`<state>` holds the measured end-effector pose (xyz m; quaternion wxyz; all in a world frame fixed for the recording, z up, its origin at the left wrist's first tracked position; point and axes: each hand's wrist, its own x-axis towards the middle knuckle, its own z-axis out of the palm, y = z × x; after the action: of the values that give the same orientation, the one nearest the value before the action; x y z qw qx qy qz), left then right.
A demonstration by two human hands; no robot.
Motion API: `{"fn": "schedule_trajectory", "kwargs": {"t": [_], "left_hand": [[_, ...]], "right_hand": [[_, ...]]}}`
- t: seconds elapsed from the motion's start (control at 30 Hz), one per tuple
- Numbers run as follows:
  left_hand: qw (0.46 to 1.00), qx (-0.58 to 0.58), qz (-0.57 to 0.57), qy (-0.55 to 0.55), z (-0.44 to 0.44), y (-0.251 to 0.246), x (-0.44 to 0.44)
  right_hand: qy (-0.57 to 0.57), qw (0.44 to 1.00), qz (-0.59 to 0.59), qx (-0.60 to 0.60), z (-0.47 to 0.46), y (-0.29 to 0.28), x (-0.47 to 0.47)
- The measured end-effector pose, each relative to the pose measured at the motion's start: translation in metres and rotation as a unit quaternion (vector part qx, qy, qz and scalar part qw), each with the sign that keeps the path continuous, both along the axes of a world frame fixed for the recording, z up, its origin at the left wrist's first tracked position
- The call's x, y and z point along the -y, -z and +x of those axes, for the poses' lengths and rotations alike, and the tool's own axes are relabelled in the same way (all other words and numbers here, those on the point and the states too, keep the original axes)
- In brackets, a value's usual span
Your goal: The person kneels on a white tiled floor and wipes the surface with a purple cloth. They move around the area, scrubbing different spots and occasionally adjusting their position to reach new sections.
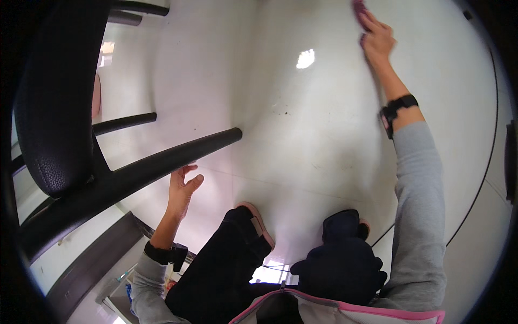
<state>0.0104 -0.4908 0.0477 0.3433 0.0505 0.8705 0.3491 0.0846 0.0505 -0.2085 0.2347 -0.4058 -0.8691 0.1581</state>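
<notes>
My right hand point(378, 40) is stretched far forward, low over the glossy pale floor point(275, 162). It grips a dark red cloth point(359, 12), which runs out of view at the top; its exact shape is blurred. Just beneath a black chair leg point(174, 156), my left hand point(184, 190) has its thumb spread from the fingers and nothing visible in it. The leg hides part of those fingers, so contact with it cannot be made out. A few dark specks point(286, 113) lie on the floor between the hands.
A black padded chair point(60, 101) with more legs point(125, 122) fills the left side. A thin black cable point(485, 182) curves along the right. My shoes point(259, 227) are below. At lower left are a dark baseboard-like strip point(97, 247) and an open container point(117, 297) holding small items.
</notes>
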Motion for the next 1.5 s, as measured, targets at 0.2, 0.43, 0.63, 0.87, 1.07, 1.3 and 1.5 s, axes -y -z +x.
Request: {"fn": "schedule_trajectory", "kwargs": {"t": [0.2, 0.43, 0.63, 0.87, 1.07, 1.3, 1.5], "left_hand": [[0.975, -0.132, 0.178, -0.021, 0.014, -0.023, -0.042], [0.97, -0.13, 0.186, -0.089, 0.015, -0.03, -0.082], [0.971, -0.159, 0.166, -0.07, 0.007, -0.028, -0.085], [0.965, -0.152, 0.193, -0.091, -0.009, -0.025, -0.084], [0.96, -0.128, 0.201, -0.144, -0.015, -0.028, -0.095], [0.955, -0.133, 0.224, -0.143, -0.001, -0.017, -0.086], [0.945, -0.162, 0.244, -0.148, 0.004, -0.016, -0.088]], "right_hand": [[-0.259, 0.957, 0.077, -0.103, -0.13, -0.05, 0.108], [-0.441, 0.893, -0.086, -0.033, -0.172, -0.062, 0.237], [-0.623, 0.743, -0.242, 0.024, -0.11, -0.068, 0.239], [-0.628, 0.713, -0.308, -0.047, 0.035, -0.072, 0.181], [-0.501, 0.677, -0.538, 0.015, 0.101, -0.107, 0.159], [-0.235, 0.707, -0.625, -0.234, 0.022, -0.116, 0.087], [-0.011, 0.891, -0.409, -0.198, -0.071, -0.092, 0.052]]}}
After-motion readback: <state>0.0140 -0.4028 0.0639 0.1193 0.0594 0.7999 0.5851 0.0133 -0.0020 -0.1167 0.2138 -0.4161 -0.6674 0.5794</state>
